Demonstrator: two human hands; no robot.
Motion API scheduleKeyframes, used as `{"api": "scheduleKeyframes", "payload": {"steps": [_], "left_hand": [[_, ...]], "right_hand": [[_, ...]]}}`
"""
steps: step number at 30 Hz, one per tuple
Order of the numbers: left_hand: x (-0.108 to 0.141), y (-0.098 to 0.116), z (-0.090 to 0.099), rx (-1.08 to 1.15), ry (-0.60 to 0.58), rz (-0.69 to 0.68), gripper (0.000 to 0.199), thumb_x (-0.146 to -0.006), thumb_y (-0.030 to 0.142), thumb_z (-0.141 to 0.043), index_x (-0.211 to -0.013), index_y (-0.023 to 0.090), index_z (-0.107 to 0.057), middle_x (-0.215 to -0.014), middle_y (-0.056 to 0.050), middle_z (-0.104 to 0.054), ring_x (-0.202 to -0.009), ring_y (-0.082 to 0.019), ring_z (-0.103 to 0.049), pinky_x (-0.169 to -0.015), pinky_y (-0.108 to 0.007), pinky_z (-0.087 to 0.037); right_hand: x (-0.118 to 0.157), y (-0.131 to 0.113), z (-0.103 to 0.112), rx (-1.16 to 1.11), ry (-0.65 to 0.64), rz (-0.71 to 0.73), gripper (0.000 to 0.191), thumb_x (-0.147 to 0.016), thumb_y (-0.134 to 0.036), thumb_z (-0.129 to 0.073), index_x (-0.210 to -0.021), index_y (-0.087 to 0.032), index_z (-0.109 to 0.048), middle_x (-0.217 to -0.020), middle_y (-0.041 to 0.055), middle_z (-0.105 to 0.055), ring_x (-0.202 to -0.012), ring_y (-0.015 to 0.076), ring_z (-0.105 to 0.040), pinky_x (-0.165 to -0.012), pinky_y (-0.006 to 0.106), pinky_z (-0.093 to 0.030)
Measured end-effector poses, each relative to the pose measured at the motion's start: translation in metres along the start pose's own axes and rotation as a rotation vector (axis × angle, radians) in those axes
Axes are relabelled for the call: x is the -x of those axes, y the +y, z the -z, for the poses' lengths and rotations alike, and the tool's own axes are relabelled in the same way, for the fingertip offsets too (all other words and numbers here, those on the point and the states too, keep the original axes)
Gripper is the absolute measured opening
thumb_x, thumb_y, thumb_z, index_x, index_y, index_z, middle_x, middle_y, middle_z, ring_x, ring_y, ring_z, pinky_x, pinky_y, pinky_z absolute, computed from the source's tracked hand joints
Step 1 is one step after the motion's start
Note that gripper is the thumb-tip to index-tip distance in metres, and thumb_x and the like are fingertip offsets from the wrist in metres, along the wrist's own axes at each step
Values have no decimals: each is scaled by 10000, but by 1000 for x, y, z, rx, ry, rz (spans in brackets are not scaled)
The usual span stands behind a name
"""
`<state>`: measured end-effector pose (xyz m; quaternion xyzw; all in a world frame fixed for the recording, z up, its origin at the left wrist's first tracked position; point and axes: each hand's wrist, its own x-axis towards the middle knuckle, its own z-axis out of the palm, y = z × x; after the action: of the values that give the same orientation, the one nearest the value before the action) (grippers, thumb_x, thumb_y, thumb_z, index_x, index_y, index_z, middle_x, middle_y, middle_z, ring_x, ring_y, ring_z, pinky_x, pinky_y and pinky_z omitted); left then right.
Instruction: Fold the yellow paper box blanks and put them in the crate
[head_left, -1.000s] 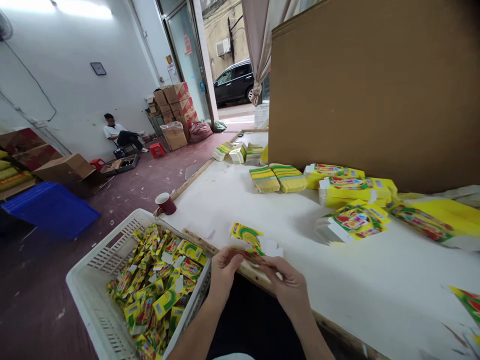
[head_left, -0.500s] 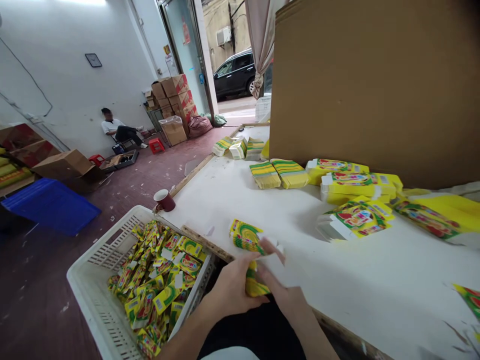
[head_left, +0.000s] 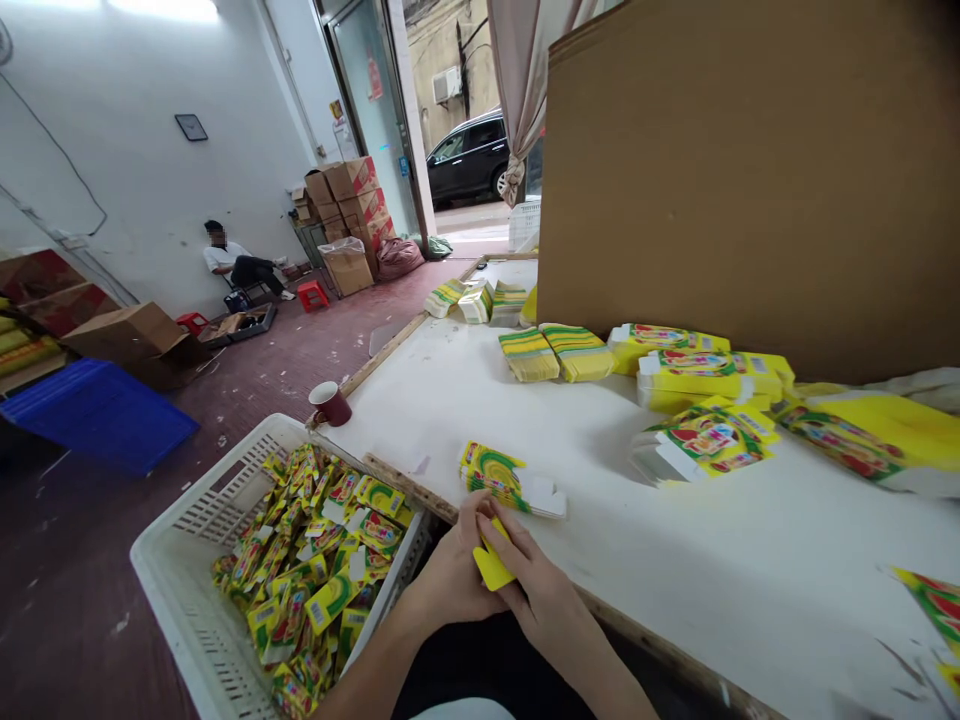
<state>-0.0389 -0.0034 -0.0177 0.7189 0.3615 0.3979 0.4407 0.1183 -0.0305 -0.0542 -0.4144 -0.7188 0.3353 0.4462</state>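
A small yellow carton (head_left: pixel 493 562) is held between both hands over the near table edge. My left hand (head_left: pixel 456 568) grips it from the left, and my right hand (head_left: pixel 538 578) wraps its fingers over it from the right. Just beyond the hands, a small stack of flat printed cartons (head_left: pixel 495 474) lies on the white table (head_left: pixel 420 385), white flaps pointing right. To the left, a white plastic basket (head_left: pixel 180 560) holds many small yellow and green cartons (head_left: pixel 330 596).
A maroon mug (head_left: pixel 330 403) stands at the table's left corner. Bundled cartons (head_left: pixel 577 352) and larger yellow cartons (head_left: pixel 712 378) lie before a tall cardboard sheet (head_left: pixel 735 180). A seated person (head_left: pixel 232 262) is by the far wall, near stacked boxes (head_left: pixel 352 205).
Both hands have drawn together around the carton. Its white flap no longer shows; a plain yellow part does. My right fingers have left the stack's edge, so its white flaps are now uncovered.
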Motion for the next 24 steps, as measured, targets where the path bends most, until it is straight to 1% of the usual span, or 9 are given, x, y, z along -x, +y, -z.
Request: {"api": "scheduleKeyframes", "payload": {"steps": [2, 4, 7, 9, 11, 13, 15, 20, 24], "left_hand": [[1, -2, 0, -23, 165, 72, 815, -539, 103, -818, -1303, 194, -551, -1202, -145, -628, -1028, -291, -631, -965, -448, -490], [1, -2, -2, -46, 360, 140, 817, -464, 146, -895, -1220, 208, -594, -1216, -130, -611, -1128, -308, -584, -1033, -469, -443], [-3, 1, -6, 262, 549, 208, 828, -477, 207, -928, -1217, 242, -556, -1262, -97, -606, -1164, -284, -593, -1029, -428, -457], [-7, 4, -10, 619, 585, 252, 724, -621, 259, -873, -1255, 257, -523, -1253, -86, -633, -1115, -252, -640, -974, -391, -497], [-13, 6, -11, 886, 649, 291, 578, -727, 315, -804, -1239, 250, -546, -1163, -72, -682, -1055, -229, -674, -934, -375, -521], [-18, 9, -11, 1020, 748, 287, 448, -755, 363, -776, -1147, 225, -609, -1002, -45, -712, -959, -206, -696, -900, -364, -537], [-22, 11, -12, 1079, 796, 257, 362, -746, 400, -775, -1028, 209, -653, -865, -16, -698, -848, -181, -698, -860, -352, -552], [-25, 17, -21, 1088, 753, 204, 308, -733, 426, -784, -916, 203, -677, -839, -4, -671, -854, -164, -677, -864, -328, -555], [-23, 19, -22, 1021, 797, 210, 346, -701, 438, -811, -911, 194, -684, -863, -12, -675, -869, -158, -667, -865, -304, -551]], "right_hand": [[0, 8, 0, 16, 79, -16, 460, -929, -197, -506, -1357, -339, -599, -1550, 44, -446, -1385, 246, -488, -1103, 398, -469], [-2, 16, -1, -28, 254, -72, 378, -921, -234, -535, -1255, -326, -687, -1514, 55, -496, -1335, 259, -545, -1067, 411, -504], [-5, 20, -4, -131, 468, -164, 331, -925, -312, -569, -1225, -294, -707, -1484, 85, -531, -1328, 273, -551, -1048, 428, -518], [-6, 17, -8, -153, 442, -146, 345, -922, -346, -589, -1246, -295, -695, -1493, 90, -520, -1344, 284, -533, -1049, 436, -515], [-6, 12, -10, -113, 323, -74, 368, -916, -344, -604, -1275, -309, -674, -1521, 90, -485, -1357, 296, -517, -1054, 442, -508], [-4, 7, -12, -52, 192, 1, 393, -922, -323, -600, -1312, -319, -643, -1556, 95, -432, -1370, 304, -502, -1065, 448, -497], [-3, 4, -13, -12, 127, 43, 390, -937, -294, -575, -1321, -330, -633, -1572, 95, -407, -1359, 301, -515, -1057, 443, -504], [-5, 7, -26, -30, 293, 15, 359, -968, -239, -503, -1276, -324, -666, -1553, 90, -430, -1258, 262, -605, -1011, 424, -543], [-9, 9, -39, -72, 383, -19, 335, -974, -235, -482, -1261, -270, -650, -1489, 130, -499, -1328, 269, -540, -1061, 465, -495]]}}
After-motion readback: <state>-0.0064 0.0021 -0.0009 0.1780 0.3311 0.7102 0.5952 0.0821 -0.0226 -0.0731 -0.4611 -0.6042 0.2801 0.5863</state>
